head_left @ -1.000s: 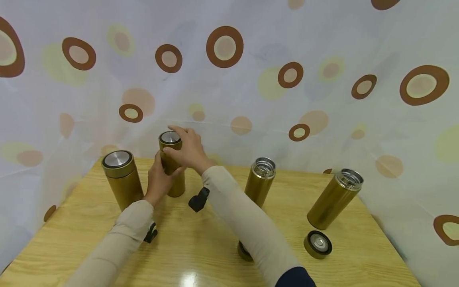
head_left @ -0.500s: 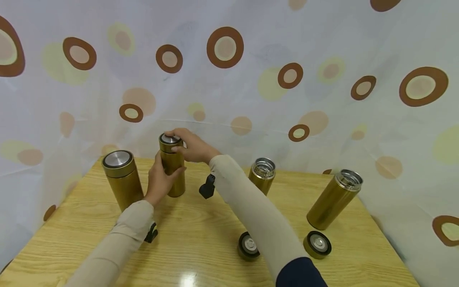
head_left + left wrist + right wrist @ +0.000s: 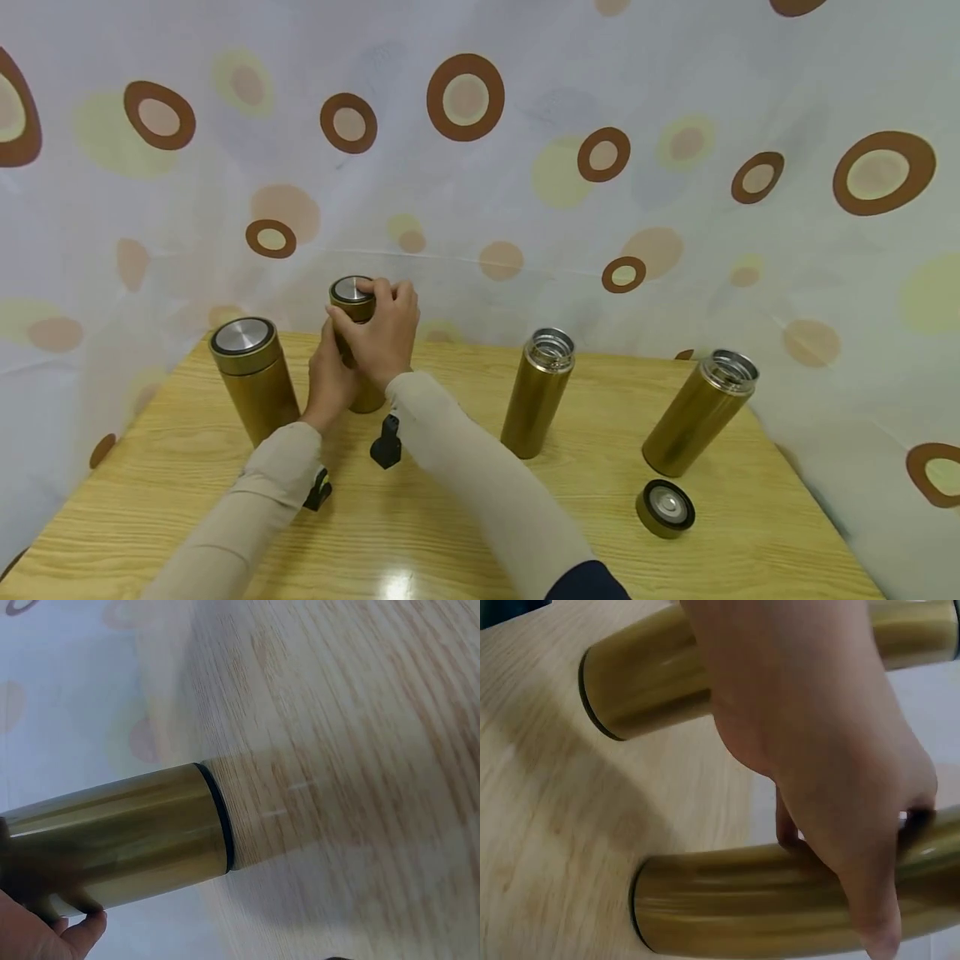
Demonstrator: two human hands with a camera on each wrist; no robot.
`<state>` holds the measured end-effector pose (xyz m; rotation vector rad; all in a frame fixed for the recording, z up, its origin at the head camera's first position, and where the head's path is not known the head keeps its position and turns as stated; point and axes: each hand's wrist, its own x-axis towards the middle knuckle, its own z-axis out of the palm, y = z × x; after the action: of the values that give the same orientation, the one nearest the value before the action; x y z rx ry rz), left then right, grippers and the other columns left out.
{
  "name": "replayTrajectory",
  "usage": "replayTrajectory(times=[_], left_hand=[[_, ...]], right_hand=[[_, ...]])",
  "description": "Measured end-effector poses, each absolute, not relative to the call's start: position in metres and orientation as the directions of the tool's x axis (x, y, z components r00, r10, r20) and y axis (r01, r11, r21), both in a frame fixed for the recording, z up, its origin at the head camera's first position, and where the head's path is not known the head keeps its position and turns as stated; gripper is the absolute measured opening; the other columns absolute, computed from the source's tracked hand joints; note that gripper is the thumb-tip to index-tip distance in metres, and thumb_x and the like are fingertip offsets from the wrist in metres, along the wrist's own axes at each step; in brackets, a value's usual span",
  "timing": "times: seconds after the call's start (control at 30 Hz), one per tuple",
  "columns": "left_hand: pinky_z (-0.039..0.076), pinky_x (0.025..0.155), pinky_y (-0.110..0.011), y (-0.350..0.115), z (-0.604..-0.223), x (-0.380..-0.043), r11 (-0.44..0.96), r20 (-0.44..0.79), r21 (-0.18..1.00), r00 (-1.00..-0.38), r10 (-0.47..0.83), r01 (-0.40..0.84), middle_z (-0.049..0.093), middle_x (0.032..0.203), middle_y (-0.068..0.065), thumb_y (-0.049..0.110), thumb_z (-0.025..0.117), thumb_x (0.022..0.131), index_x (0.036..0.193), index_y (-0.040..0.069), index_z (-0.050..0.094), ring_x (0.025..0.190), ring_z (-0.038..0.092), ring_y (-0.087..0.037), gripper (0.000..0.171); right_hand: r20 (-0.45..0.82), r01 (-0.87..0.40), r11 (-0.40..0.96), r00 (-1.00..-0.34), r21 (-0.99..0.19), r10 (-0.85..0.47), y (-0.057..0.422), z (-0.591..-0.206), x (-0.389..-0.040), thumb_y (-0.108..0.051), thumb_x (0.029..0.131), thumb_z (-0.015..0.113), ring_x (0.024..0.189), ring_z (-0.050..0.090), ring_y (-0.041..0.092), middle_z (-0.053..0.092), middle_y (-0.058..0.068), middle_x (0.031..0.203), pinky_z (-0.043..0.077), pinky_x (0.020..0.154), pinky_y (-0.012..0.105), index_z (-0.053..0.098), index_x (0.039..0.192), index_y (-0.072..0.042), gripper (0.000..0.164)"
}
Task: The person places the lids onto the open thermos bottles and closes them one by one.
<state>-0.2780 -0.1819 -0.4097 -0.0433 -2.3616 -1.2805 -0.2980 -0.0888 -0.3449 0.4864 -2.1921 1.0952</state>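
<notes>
A slim gold thermos bottle [image 3: 367, 397] stands upright on the table, its gold lid [image 3: 349, 306] in place with a silver top. My left hand [image 3: 334, 385] grips the bottle's body around the middle. In the right wrist view that left hand [image 3: 840, 772] wraps the gold body from above. My right hand [image 3: 387, 332] holds the lid, thumb on the near left side and fingers over the far right side of its top. In the left wrist view the bottle's lower part [image 3: 150, 832] rests on the wood, with fingertips [image 3: 88, 932] against it.
A wider capped gold thermos [image 3: 258, 379] stands left of my left hand. Two lidless gold bottles stand to the right, one nearer [image 3: 536, 404] and one farther right [image 3: 682, 429]. A loose lid [image 3: 666, 508] lies before the latter. A patterned cloth [image 3: 465, 192] hangs behind the table [image 3: 450, 550].
My right hand has swung round from the bottle's right side to its near side, turning about the lid. My right sleeve now hides a second loose lid. My left hand keeps its grip.
</notes>
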Motion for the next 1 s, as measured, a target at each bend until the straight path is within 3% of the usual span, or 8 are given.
replayTrajectory(times=[0.13, 0.37, 0.57, 0.67, 0.77, 0.87, 1.0], left_hand=[[0.045, 0.098, -0.053, -0.181, -0.411, -0.279, 0.566, 0.416, 0.787, -0.889, -0.194, 0.244, 0.05, 0.135, -0.024, 0.005, 0.065, 0.087, 0.148, 0.006, 0.026, 0.122, 0.051, -0.041, 0.073], [0.047, 0.096, -0.052, -0.181, -0.41, -0.279, 0.563, 0.414, 0.788, -0.892, -0.183, 0.25, 0.051, 0.133, -0.025, 0.004, 0.066, 0.087, 0.146, 0.003, 0.027, 0.12, 0.052, -0.04, 0.071], [0.047, 0.094, -0.054, -0.183, -0.407, -0.278, 0.586, 0.412, 0.775, -0.892, -0.185, 0.236, 0.052, 0.129, -0.026, 0.004, 0.065, 0.087, 0.144, 0.003, 0.026, 0.116, 0.054, -0.041, 0.069], [0.043, 0.099, -0.054, -0.185, -0.406, -0.278, 0.575, 0.41, 0.78, -0.895, -0.173, 0.246, 0.048, 0.135, -0.025, 0.011, 0.069, 0.088, 0.147, 0.004, 0.022, 0.122, 0.05, -0.041, 0.076], [0.042, 0.102, -0.053, -0.185, -0.407, -0.278, 0.556, 0.406, 0.791, -0.899, -0.165, 0.255, 0.045, 0.139, -0.023, 0.022, 0.072, 0.088, 0.148, 0.005, 0.021, 0.126, 0.048, -0.039, 0.08], [0.042, 0.102, -0.052, -0.184, -0.408, -0.277, 0.538, 0.409, 0.799, -0.898, -0.161, 0.268, 0.045, 0.14, -0.022, 0.027, 0.073, 0.087, 0.147, 0.006, 0.023, 0.127, 0.047, -0.038, 0.081], [0.041, 0.103, -0.052, -0.181, -0.407, -0.276, 0.522, 0.404, 0.808, -0.902, -0.153, 0.274, 0.043, 0.141, -0.022, 0.028, 0.073, 0.087, 0.147, 0.007, 0.022, 0.128, 0.046, -0.038, 0.082]], right_hand=[[0.7, -0.53, 0.638, -0.714, -0.558, 0.02, -0.094, -0.349, -0.297, -0.048, 0.08, 0.075, 0.087, 0.043, 0.017, 0.047, 0.004, 0.099, 0.039, 0.08, 0.032, 0.063, 0.112, -0.018, 0.045], [0.657, -0.487, 0.688, -0.754, -0.539, -0.019, -0.093, -0.344, -0.294, -0.05, 0.081, 0.073, 0.094, 0.046, 0.018, 0.047, 0.004, 0.103, 0.04, 0.084, 0.034, 0.06, 0.115, -0.018, 0.048], [0.488, -0.495, 0.769, -0.828, -0.405, -0.276, -0.076, -0.32, -0.287, -0.044, 0.086, 0.07, 0.108, 0.049, 0.022, 0.047, 0.008, 0.119, 0.042, 0.088, 0.038, 0.05, 0.127, -0.017, 0.054], [0.34, -0.533, 0.738, -0.843, -0.415, -0.417, -0.064, -0.304, -0.289, -0.043, 0.088, 0.068, 0.118, 0.046, 0.027, 0.047, 0.011, 0.127, 0.044, 0.093, 0.041, 0.047, 0.134, -0.017, 0.057], [0.224, -0.588, 0.653, -0.8, -0.477, -0.557, -0.052, -0.293, -0.299, -0.039, 0.091, 0.065, 0.131, 0.036, 0.03, 0.039, 0.013, 0.141, 0.041, 0.102, 0.044, 0.043, 0.141, -0.018, 0.059], [0.158, -0.647, 0.559, -0.715, -0.519, -0.681, -0.042, -0.288, -0.312, -0.033, 0.095, 0.061, 0.143, 0.021, 0.029, 0.023, 0.013, 0.154, 0.03, 0.112, 0.048, 0.033, 0.15, -0.021, 0.063], [0.11, -0.676, 0.496, -0.644, -0.545, -0.757, -0.034, -0.287, -0.326, -0.031, 0.097, 0.057, 0.147, 0.007, 0.026, 0.004, 0.011, 0.16, 0.02, 0.116, 0.051, 0.02, 0.154, -0.025, 0.069]])
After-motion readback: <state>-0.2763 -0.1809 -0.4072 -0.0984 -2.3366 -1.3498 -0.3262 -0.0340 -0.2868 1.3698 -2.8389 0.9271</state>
